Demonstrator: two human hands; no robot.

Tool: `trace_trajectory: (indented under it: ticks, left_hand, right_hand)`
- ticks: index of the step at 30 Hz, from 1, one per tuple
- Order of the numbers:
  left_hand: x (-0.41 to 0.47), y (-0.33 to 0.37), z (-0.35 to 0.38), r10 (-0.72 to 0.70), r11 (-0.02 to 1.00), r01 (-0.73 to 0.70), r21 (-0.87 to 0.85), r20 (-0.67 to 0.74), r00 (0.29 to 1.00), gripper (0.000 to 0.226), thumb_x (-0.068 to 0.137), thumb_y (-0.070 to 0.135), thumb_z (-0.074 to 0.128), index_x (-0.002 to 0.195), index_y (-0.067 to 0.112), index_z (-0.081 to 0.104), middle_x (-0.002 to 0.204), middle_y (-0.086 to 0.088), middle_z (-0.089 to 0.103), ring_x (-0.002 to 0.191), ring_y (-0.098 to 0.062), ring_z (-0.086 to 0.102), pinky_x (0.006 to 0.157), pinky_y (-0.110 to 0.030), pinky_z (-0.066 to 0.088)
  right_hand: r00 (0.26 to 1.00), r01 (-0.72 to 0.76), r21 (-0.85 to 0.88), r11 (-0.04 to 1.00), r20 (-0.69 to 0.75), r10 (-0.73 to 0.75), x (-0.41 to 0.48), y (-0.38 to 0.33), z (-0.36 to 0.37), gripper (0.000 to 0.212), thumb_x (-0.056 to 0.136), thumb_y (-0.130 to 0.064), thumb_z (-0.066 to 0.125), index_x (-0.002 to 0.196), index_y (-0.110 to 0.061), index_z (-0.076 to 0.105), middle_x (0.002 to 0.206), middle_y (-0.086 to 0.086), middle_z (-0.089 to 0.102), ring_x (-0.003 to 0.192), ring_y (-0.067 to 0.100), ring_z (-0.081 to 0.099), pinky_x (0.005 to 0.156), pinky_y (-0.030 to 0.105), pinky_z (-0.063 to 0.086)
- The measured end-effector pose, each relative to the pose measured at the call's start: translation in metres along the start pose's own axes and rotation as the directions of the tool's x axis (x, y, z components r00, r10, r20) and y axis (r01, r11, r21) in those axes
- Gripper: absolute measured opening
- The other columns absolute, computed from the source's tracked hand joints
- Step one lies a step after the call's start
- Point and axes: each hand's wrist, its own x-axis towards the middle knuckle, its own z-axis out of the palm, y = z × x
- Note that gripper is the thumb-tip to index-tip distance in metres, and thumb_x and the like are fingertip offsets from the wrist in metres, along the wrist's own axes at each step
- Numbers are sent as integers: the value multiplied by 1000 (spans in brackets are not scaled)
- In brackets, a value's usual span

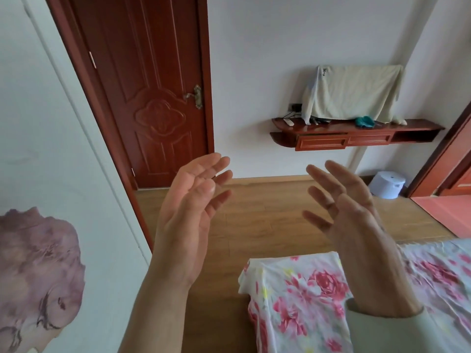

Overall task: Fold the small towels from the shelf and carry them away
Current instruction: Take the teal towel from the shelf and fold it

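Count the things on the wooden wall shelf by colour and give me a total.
On the wooden shelf:
Pale yellow draped cloth: 1
Teal towel: 1
White remote: 1
Beige item at the right end, kind unclear: 1
Dark small items beneath the cloth's edge: too small to count
Total: 4 that can be counted
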Motion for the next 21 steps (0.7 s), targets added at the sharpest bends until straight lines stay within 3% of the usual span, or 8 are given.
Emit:
trace_trajectory:
  ticks: [14, 21]
  left_hand:
    - [206, -56, -89, -4, 1000, 4, -15, -18, 1000, 32, 91, 23, 54, 119, 32, 67, 128, 3, 72, 124, -21, 65, 100, -43, 54]
    - [333, -107, -93, 24, 1000, -24, -14, 18, 1000, 41, 81, 38, 65, 122, 38, 66, 133, 3, 69, 127, -21, 63, 95, -38, 57]
  right_hand:
    - [999, 21, -6, 1000, 49, -21, 214, 91, 74, 55, 85, -52, 52, 139, -45, 50, 148, -15, 54, 134, 12, 53, 104, 49, 45]
    - [997, 50, -18, 999, 56, -49, 345, 139, 72, 55, 83, -53, 51, 137, -47, 52, 147, -16, 55, 134, 11, 53, 102, 47, 46]
